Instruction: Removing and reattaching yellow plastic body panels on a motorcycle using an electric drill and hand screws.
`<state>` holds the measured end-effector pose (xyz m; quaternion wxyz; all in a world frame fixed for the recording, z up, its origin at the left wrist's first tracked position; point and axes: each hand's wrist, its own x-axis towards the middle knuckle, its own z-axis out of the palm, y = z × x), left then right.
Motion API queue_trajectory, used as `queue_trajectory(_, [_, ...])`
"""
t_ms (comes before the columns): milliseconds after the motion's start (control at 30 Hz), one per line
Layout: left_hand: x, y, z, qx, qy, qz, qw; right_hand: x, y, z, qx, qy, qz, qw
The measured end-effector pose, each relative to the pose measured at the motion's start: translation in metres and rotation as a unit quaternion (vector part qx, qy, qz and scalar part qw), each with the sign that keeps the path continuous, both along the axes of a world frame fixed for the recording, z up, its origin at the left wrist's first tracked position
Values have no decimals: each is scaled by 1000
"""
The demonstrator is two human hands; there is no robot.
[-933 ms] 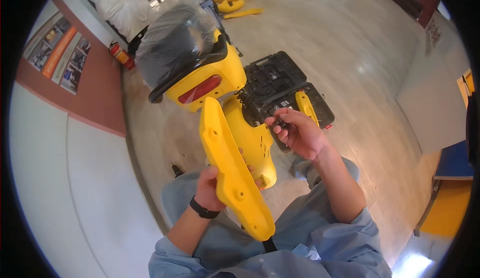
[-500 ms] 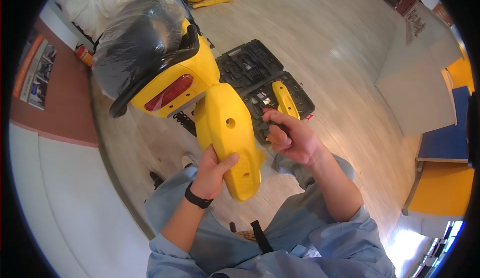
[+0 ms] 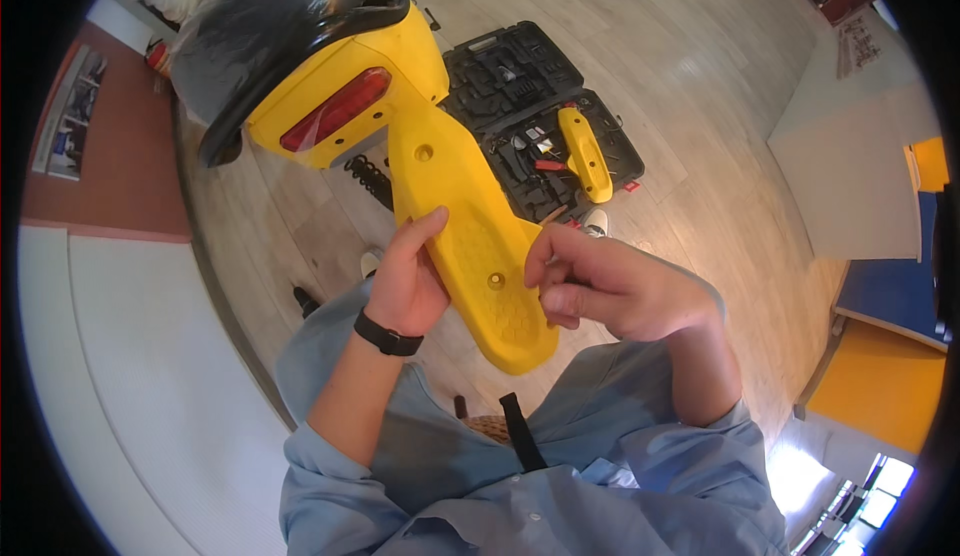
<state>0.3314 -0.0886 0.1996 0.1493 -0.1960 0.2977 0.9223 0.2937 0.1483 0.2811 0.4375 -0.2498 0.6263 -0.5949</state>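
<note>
A long yellow plastic panel (image 3: pixel 465 206) with recessed holes slants upright before me. My left hand (image 3: pixel 405 276) grips its left edge, thumb on the face. Beside its lower right edge, my right hand (image 3: pixel 610 286) is curled; I cannot make out what, if anything, it holds. Beyond the panel stands a yellow vehicle body (image 3: pixel 410 56) with a red light (image 3: pixel 335 108) and a black seat (image 3: pixel 250 46) in clear plastic. An open black tool case (image 3: pixel 510 66) lies to the right, a smaller yellow piece (image 3: pixel 585 156) and tools in it.
Below the vehicle is a coiled black part (image 3: pixel 372 181) on the floor (image 3: pixel 690 86). At left are a wall with a poster (image 3: pixel 65 116) and a fire extinguisher (image 3: pixel 157 56). At right stand a pale cabinet (image 3: pixel 840 156) and a yellow panel (image 3: pixel 870 386).
The long panel has turned over, showing its other face, and now leans farther right. My right hand, earlier round a small dark object, has moved down to the panel's right edge.
</note>
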Motion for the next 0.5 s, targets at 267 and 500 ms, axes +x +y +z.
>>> queue_trajectory(267, [6,-8,9,43,19,-20,999,1,18,-7,28,135,-24,990])
queue_trajectory(500, [8,-11,15,79,19,9,997,13,20,15,77,149,7,986])
